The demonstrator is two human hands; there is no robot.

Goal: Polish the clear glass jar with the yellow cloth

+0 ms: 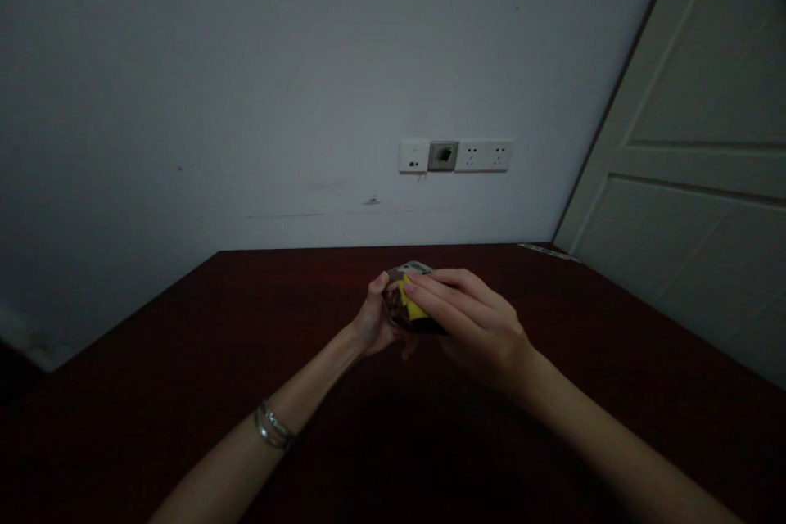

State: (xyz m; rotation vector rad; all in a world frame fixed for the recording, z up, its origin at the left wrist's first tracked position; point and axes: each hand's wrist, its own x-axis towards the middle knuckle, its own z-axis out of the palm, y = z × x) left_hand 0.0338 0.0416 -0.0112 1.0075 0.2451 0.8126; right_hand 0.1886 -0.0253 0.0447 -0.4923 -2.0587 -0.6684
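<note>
- Hands meet over the far middle of the dark red table [184, 360], a small yellow-and-dark packet [413, 309] clamped between them.
- At its left edge the left hand [373, 321] pinches it, thumb raised.
- Over its right side lies the right hand [477, 326], fingers [439, 288] together, pointing left across the top.
- Both hands touch it; its long axis is hidden.

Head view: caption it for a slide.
The left hand and right hand grip a small yellow-and-brown packet at a dark red table below wall sockets.
</note>
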